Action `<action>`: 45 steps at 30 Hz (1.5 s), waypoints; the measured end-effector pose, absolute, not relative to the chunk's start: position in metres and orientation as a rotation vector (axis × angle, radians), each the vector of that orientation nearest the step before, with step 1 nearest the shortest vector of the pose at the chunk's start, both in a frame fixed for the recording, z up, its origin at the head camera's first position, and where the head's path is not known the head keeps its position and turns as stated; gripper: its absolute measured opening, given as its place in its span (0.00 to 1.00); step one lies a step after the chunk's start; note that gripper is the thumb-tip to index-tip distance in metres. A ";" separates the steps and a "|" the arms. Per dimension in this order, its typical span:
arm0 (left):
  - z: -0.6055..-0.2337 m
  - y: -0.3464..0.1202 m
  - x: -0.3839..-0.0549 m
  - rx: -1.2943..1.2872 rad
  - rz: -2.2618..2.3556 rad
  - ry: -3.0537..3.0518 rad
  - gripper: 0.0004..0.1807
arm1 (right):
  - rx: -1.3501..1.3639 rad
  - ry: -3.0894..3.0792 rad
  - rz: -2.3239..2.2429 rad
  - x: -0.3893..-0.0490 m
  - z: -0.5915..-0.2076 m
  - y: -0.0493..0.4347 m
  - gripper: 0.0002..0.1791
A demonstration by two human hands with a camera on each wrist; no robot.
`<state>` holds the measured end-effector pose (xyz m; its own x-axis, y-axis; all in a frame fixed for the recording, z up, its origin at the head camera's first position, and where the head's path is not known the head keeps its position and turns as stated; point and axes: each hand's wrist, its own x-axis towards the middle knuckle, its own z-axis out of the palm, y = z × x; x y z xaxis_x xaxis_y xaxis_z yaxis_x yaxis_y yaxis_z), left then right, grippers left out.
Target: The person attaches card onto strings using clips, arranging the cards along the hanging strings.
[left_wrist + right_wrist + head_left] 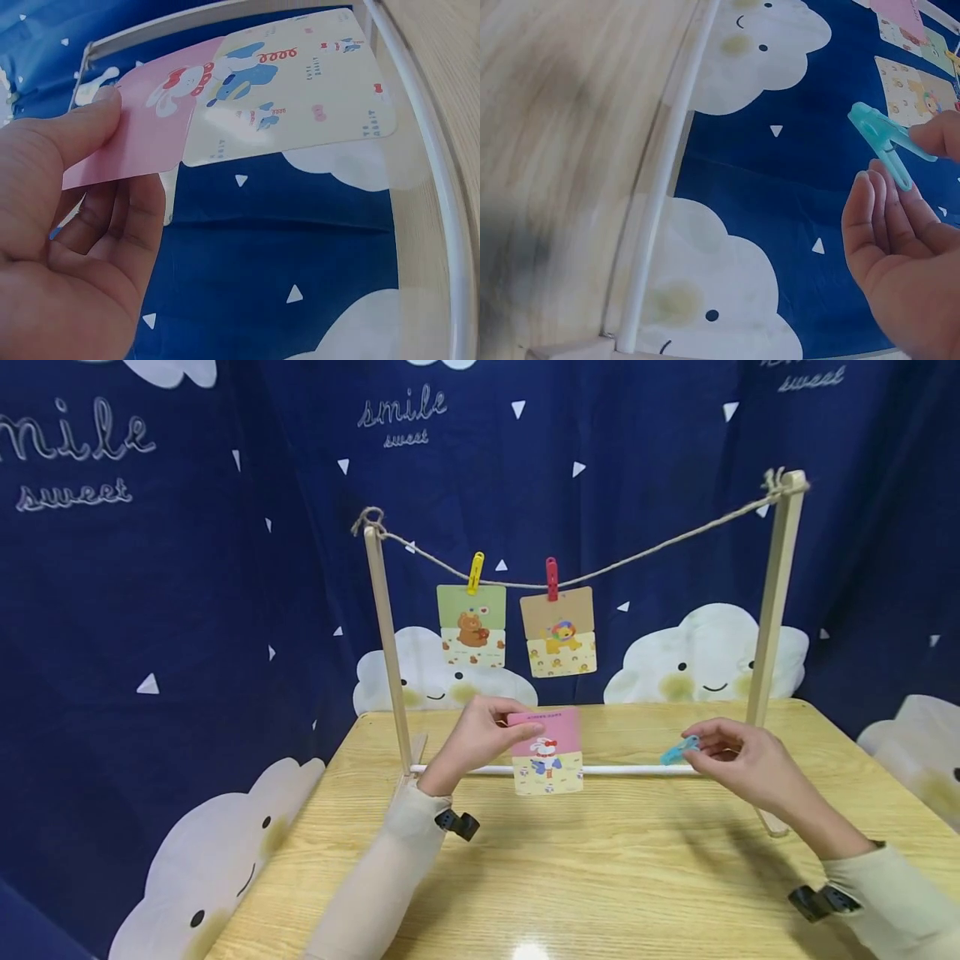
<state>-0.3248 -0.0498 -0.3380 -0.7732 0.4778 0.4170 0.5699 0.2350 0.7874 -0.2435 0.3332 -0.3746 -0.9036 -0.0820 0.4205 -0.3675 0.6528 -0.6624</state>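
My left hand [483, 739] pinches a pink and cream card [547, 768] with a rabbit on it, thumb on the front and fingers behind its upper left corner. In the left wrist view the card [292, 90] shows its printed face. A light blue clothespin [680, 750] is pinched by its handles between thumb and fingertips of my right hand [750, 760], to the card's right. Above hang a green bear card [472, 647], clipped to the twine [660, 545] by a yellow clothespin [476, 573], and a tan lion card [560, 647], clipped by a red clothespin [552, 579].
Two wooden posts, the left post [386, 635] and the right post [776, 602], hold up the sagging twine. A white rod [630, 770] joins them low over the wooden table [570, 877]. A dark blue cloud-print curtain [285, 527] surrounds the table.
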 end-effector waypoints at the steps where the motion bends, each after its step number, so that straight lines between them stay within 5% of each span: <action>1: -0.338 -0.048 -0.325 -1.023 -1.588 -2.395 0.06 | 0.356 -2.522 1.116 -0.243 -0.373 0.334 0.15; 45: -0.323 0.011 -0.328 -1.017 -1.587 -2.320 0.05 | 0.292 -2.424 0.954 -0.248 -0.259 0.330 0.19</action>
<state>-0.3279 0.0115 -0.3234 -0.7585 0.4443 0.4768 0.6054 0.2095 0.7678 -0.2482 0.3300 -0.2593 -0.8445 -0.0113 0.5354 -0.3730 0.7297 -0.5731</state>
